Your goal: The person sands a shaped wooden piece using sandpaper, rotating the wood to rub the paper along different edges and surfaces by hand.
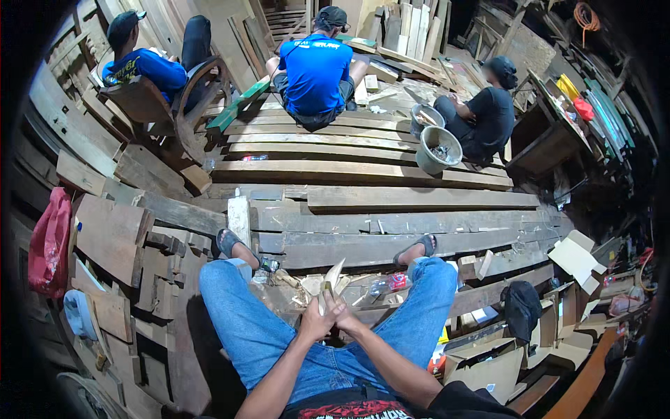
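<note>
Cluttered wood workshop, floor of worn planks (pixel 314 246), long beams (pixel 422 201) stacked across the middle. Three people seated beyond: one in a wooden chair (pixel 139 108) at left, one in a blue shirt (pixel 314 73) in the centre, one in dark clothes at right next to two grey buckets (pixel 428 165). Pale pointed piece (pixel 334 274), looks like wood, sits between the wearer's knees, tip up and away. Left hand (pixel 317 323): fingers closed around its lower end. Right hand (pixel 345 316): fingers close together, up against piece and left hand; can't tell if clamped or just pressing. Clear bottle with red label (pixel 391 283) lies just beyond, right of the hands. Open cardboard box (pixel 490 372) lower right.
</note>
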